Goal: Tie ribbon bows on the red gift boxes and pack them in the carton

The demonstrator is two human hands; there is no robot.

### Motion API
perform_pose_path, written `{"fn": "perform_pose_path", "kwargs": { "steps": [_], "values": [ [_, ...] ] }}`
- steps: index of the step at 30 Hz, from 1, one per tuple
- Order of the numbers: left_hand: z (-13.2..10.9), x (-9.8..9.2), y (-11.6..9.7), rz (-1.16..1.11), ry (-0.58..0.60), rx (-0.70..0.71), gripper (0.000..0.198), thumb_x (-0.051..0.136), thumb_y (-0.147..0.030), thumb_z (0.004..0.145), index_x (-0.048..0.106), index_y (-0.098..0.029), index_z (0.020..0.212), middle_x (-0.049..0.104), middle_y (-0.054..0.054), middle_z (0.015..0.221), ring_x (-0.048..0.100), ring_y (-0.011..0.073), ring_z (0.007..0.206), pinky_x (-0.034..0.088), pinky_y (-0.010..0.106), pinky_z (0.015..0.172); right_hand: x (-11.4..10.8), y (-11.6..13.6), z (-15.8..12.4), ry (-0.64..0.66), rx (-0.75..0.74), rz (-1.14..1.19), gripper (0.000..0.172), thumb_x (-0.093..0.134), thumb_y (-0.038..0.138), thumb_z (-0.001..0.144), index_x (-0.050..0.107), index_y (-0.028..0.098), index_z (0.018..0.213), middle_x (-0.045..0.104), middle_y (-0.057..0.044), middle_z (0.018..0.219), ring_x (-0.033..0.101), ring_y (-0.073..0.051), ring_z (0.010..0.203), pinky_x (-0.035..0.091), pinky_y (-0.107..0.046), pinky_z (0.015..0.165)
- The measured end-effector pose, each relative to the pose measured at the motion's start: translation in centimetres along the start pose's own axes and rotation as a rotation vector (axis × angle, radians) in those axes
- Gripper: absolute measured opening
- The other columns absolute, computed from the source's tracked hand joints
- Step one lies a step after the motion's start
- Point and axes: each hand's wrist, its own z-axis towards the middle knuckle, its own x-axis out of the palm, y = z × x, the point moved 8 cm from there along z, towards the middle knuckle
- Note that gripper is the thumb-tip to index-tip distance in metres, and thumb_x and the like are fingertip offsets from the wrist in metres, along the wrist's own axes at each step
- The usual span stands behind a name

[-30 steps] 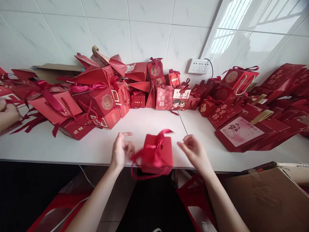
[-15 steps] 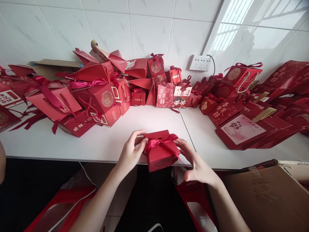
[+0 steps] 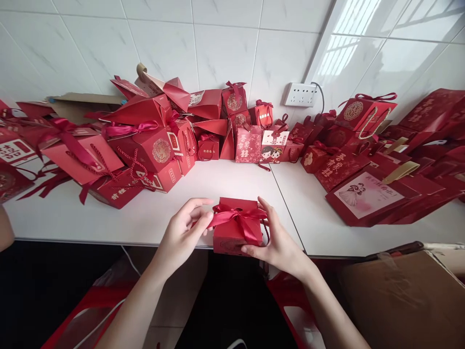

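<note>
A red gift box (image 3: 232,235) sits at the table's front edge, right before me. A shiny red ribbon (image 3: 238,215) is tied in a bow across its top. On the left, my left hand (image 3: 191,225) pinches a loop of that ribbon between thumb and fingers. My right hand (image 3: 274,237) grips the box from the right, its thumb on the front face and its fingers along the right side. A dark red cord handle (image 3: 266,231) shows beside those fingers. The box's underside is hidden.
Red gift boxes (image 3: 141,145) are piled at the left and along the tiled wall. More red bags (image 3: 370,194) are stacked at the right. A power strip (image 3: 300,94) is fixed to the wall. A cardboard box (image 3: 403,295) stands below right; another person's arm (image 3: 5,228) shows at far left.
The gift box has turned slightly, with its front now facing me more squarely. My right hand has closed on its right side, and my left hand has taken the ribbon's left loop.
</note>
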Motion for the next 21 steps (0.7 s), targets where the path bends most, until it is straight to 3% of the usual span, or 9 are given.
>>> {"fn": "perform_pose_path", "kwargs": {
  "steps": [5,8,11,17,21],
  "values": [
    [-2.4,1.9,-0.8,0.005,0.146,-0.030,0.019,0.057,-0.038,0.083,0.061,-0.020,0.088,0.061,0.000,0.068,0.055,0.0110,0.057,0.046,0.020,0.054,0.0,-0.7,0.2,-0.004,0.011,0.003,0.109,0.077,0.039,0.066,0.005,0.027,0.146,0.032,-0.013,0.133,0.043,-0.027,0.125,0.036,-0.048,0.106],
    [-3.8,2.6,0.3,0.001,0.192,-0.089,0.020,0.057,-0.039,0.083,0.062,-0.020,0.086,0.062,0.002,0.071,0.058,0.0132,0.063,0.048,0.021,0.056,0.1,-0.6,0.4,0.031,-0.015,0.017,0.108,0.078,0.038,0.066,0.006,0.029,0.146,0.031,-0.014,0.138,0.040,-0.028,0.128,0.037,-0.047,0.106],
    [-4.7,2.7,1.8,-0.034,0.165,-0.135,0.019,0.060,-0.038,0.081,0.062,-0.020,0.084,0.064,0.003,0.074,0.061,0.0148,0.067,0.051,0.022,0.061,-0.1,-0.3,0.4,0.046,-0.050,-0.014,0.111,0.079,0.037,0.064,0.005,0.028,0.146,0.030,-0.015,0.142,0.033,-0.030,0.134,0.036,-0.049,0.106],
    [-5.0,2.6,3.9,-0.007,0.148,-0.147,0.015,0.061,-0.033,0.079,0.061,-0.019,0.078,0.064,0.003,0.075,0.062,0.0151,0.073,0.051,0.024,0.071,0.1,-0.2,0.2,0.087,-0.069,-0.061,0.117,0.080,0.030,0.063,-0.002,0.028,0.148,0.028,-0.016,0.144,0.032,-0.031,0.135,0.036,-0.049,0.107],
    [-4.7,3.0,4.2,0.021,0.242,-0.135,0.014,0.062,-0.033,0.078,0.061,-0.019,0.078,0.064,0.002,0.074,0.062,0.0143,0.071,0.050,0.024,0.070,0.3,-0.1,0.1,0.119,-0.063,-0.042,0.117,0.078,0.024,0.065,-0.005,0.030,0.147,0.024,-0.015,0.147,0.027,-0.029,0.138,0.037,-0.046,0.106]
  ]
}}
